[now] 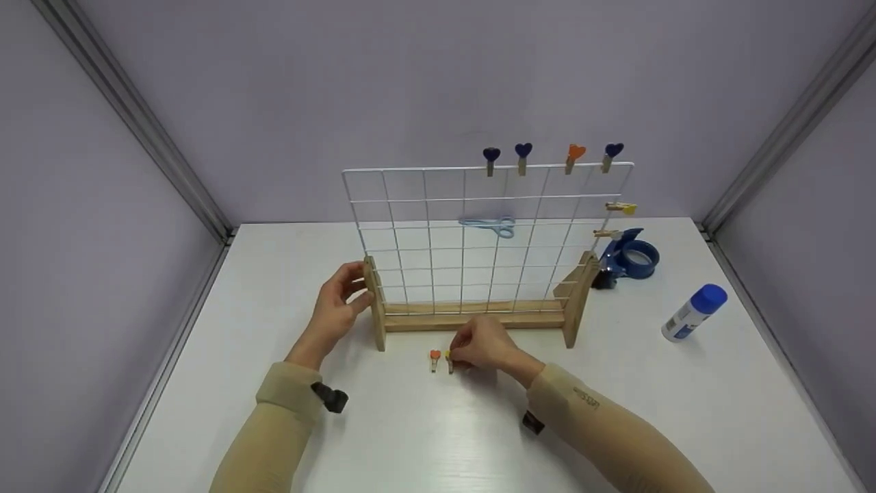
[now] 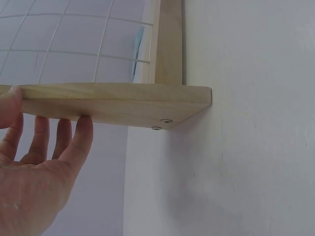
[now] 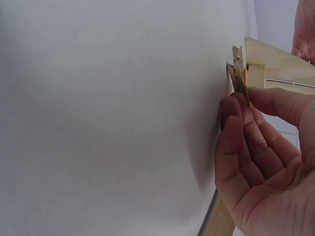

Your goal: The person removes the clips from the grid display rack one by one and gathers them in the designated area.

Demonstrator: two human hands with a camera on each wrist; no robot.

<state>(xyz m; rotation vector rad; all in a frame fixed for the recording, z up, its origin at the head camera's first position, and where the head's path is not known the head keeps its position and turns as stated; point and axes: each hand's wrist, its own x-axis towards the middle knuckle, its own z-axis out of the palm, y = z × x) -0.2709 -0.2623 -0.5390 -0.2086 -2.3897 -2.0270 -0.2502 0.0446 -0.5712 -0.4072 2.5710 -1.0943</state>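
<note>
white wire grid [image 1: 472, 233] on pale wood stand [image 1: 472, 316]; navy and orange heart pegs [image 1: 523, 156]; blue tape dispenser [image 1: 631, 257]; white surface [image 1: 438, 424].

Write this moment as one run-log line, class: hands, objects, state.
left hand: steadies wooden stand | right hand: pinches yellow clip on table | orange clip: lies beside, untouched

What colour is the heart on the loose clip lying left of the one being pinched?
Orange-red, on the loose clip lying on the table; the head view shows it best.
</note>
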